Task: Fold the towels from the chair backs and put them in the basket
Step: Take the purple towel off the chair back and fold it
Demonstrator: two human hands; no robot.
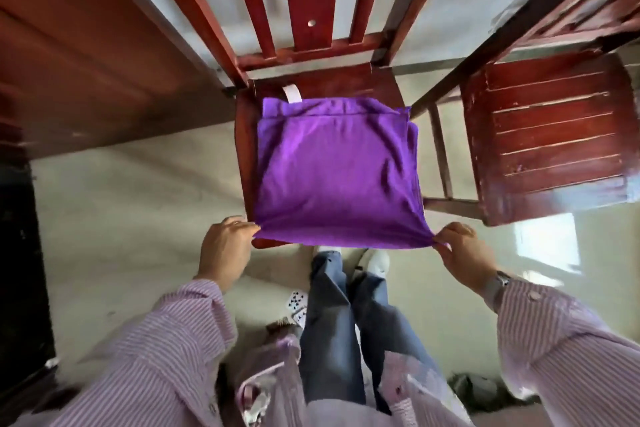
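Fold step underway: your left hand [227,246] and right hand [462,250] each pinch a near corner of the towel [332,170] spread on the seat [346,80] ahead of them; next, probably carry both corners forward to the far edge.

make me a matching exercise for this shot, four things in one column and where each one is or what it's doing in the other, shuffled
Things
1. purple towel
2. left hand
3. right hand
4. playing cards

Places or states
A. pinches the towel's near right corner
B. lie on the floor beside the person's legs
C. spread over the seat of the red wooden chair
D. pinches the towel's near left corner

Pairs: 1-C, 2-D, 3-A, 4-B
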